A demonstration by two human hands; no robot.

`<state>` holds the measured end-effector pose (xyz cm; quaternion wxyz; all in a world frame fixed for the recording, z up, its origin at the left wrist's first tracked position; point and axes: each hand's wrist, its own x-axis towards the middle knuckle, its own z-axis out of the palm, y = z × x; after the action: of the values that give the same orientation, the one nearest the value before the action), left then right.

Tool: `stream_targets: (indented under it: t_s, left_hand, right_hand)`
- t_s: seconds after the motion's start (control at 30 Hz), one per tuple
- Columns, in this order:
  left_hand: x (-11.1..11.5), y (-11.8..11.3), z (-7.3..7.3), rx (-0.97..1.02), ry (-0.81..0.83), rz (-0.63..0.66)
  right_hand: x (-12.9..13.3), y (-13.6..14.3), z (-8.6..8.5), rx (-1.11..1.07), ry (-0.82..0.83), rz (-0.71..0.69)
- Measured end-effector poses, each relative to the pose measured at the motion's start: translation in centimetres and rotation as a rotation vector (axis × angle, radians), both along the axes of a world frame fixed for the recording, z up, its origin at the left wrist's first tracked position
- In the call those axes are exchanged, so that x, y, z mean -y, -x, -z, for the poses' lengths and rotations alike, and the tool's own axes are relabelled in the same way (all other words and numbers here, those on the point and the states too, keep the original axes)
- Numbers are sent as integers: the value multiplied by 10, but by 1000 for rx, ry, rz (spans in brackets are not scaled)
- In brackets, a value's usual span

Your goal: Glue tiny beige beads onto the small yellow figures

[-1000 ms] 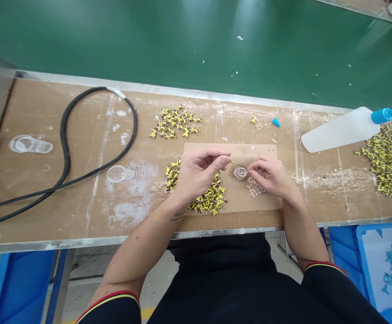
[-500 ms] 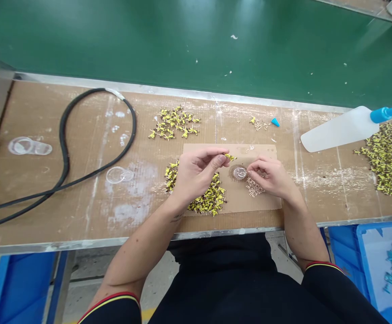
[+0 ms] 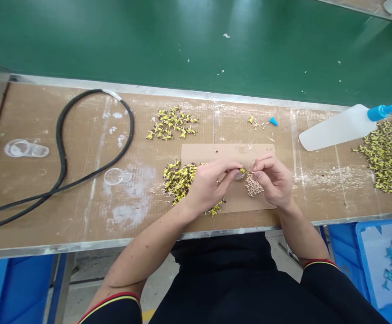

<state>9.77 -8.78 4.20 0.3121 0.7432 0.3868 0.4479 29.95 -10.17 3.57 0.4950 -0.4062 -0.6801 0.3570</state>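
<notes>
Brown cardboard covers the surface [image 3: 81, 198], with a green belt [image 3: 182, 45] beyond its far edge. Three heaps of yellow pieces lie on it: one by the left hand [image 3: 211, 186], one farther back [image 3: 172, 122], one at far right [image 3: 389, 157]. Both hands meet over a cardboard pad [image 3: 216, 153]; the left grip pinches one yellow piece [image 3: 242, 170], the right hand [image 3: 272, 177] closes fingertips beside it, above pale bits [image 3: 253, 185]. Bare room lies leftward, near a black cable [image 3: 60, 157].

Looks like a factory assembly line: green conveyor belt [image 3: 196, 45] running right behind the cardboard-topped counter [image 3: 81, 198], heaps of tiny yellow parts [image 3: 389, 157] on it, blue parts bins [image 3: 378, 265] below.
</notes>
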Motion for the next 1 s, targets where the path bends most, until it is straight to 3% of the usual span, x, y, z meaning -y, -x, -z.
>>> stream_targets:
  t_s: [0.27,0.67,1.0]
  left_hand:
    - [4,-6,4,-25,-103,26]
    - [5,-6,6,-43,-111,29]
    - [14,-13,11,-100,-350,-146]
  right_hand:
    - [0,9,-4,66,-44,-4]
    - [-2,11,-7,176,-93,32]
    - [4,20,5,69,-102,41]
